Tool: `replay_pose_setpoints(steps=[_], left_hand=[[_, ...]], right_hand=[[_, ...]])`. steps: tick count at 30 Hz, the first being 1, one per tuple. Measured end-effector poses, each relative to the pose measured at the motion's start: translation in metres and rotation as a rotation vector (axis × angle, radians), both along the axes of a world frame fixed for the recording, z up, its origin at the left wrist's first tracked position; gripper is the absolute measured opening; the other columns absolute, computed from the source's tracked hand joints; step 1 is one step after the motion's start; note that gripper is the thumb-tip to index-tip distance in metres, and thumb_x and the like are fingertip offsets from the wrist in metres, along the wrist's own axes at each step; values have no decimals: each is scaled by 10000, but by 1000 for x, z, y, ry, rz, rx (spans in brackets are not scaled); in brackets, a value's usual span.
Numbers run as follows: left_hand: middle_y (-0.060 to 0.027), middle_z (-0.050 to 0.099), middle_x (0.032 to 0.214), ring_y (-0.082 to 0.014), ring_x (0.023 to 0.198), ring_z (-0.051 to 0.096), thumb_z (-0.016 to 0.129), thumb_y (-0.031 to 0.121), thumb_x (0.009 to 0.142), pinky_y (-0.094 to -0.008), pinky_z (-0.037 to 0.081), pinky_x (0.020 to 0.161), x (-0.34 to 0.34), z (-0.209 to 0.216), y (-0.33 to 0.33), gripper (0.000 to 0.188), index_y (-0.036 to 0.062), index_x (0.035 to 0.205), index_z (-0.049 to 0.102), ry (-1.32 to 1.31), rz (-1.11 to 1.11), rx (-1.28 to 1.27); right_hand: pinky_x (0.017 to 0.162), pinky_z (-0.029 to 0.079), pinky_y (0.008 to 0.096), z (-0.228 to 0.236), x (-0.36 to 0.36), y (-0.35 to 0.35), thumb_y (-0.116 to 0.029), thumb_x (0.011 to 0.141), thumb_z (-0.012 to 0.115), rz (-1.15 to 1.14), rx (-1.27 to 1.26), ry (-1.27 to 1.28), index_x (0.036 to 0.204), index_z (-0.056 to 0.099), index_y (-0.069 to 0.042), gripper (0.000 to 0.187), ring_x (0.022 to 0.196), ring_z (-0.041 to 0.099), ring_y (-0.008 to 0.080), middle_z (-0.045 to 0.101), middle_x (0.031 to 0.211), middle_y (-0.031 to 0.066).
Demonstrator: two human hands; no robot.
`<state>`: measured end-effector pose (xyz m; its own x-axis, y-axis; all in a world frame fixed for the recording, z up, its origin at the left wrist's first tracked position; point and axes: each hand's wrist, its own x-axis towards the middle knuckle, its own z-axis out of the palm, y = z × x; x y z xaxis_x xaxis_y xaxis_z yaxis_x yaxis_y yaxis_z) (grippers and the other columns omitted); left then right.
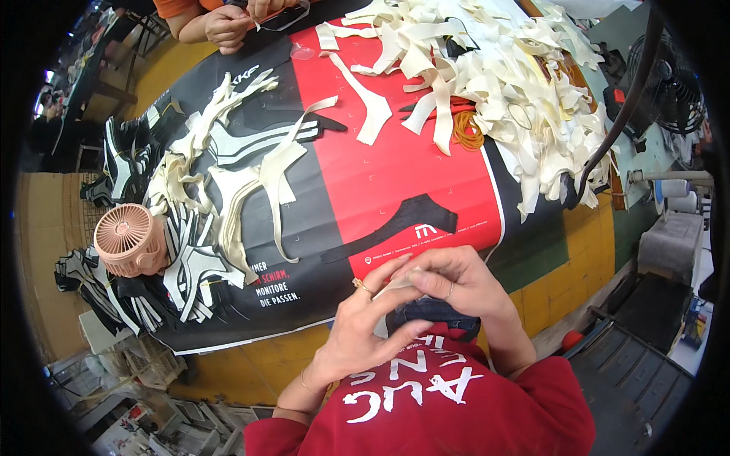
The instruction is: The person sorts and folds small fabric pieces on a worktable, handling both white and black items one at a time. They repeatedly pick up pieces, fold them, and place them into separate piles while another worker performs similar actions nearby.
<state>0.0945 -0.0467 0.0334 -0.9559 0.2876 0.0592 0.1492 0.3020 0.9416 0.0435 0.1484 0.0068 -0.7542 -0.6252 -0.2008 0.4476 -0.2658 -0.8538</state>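
In front of my chest, at the near edge of the table, both my hands meet over a small cream fabric piece (401, 280). My left hand (366, 328), with a ring on one finger, is closed on one side of it. The thumb and fingers of my right hand (465, 283) pinch its upper end; much of the piece is hidden by my fingers. Just beyond my hands, a black fabric cutout (417, 215) lies flat on the printed red-and-black table cover (346, 190).
Cream fabric pieces (502, 99) heap at the far right beside orange rubber bands (468, 131). Cream strips (277, 171) lie mid-table. Black-and-white bundles (194, 266) surround a pink fan (129, 237) at left. Another person's hands (228, 29) work at the far edge. A dark cable (620, 114) hangs at right.
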Motion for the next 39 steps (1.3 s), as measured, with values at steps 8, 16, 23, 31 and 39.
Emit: replay_pose_setpoints(steps=[8, 16, 23, 31, 39], left_hand=[[-132, 685, 872, -227, 745, 688, 682, 0, 874, -302, 531, 650, -33, -11, 7, 128, 13, 1001, 686, -71, 250, -181], [-142, 658, 839, -294, 732, 678, 666, 26, 884, -369, 531, 627, -53, -26, 25, 133, 27, 1016, 684, -55, 285, -212], [-122, 655, 803, -195, 608, 592, 691, 24, 879, -301, 466, 570, -60, -30, 29, 110, 4, 987, 701, -55, 358, -247], [-131, 636, 787, -254, 618, 589, 687, 9, 864, -337, 467, 581, -63, -29, 29, 127, 15, 988, 710, -46, 342, -293], [-101, 616, 831, -290, 747, 634, 678, 45, 852, -405, 509, 665, -61, -31, 30, 209, 58, 1057, 719, -44, 288, -377]], right_hand=[[774, 525, 257, 0, -13, -1, -47, 963, 624, -206, 523, 135, 1219, 607, 48, 274, 833, 647, 103, 674, 851, 51], [606, 507, 336, -11, -33, -6, -87, 919, 670, -478, 771, 538, 1324, 481, -8, 454, 645, 655, 204, 647, 742, 117], [585, 500, 353, -18, -36, -7, -67, 899, 683, -494, 858, 452, 1204, 514, 1, 355, 625, 652, 237, 631, 721, 113], [583, 497, 366, -23, -36, -9, -54, 891, 687, -503, 917, 513, 1198, 510, -6, 358, 616, 644, 256, 618, 708, 111], [581, 490, 381, -21, -38, -10, -47, 883, 690, -504, 935, 540, 1183, 501, -6, 357, 620, 645, 276, 610, 694, 114]])
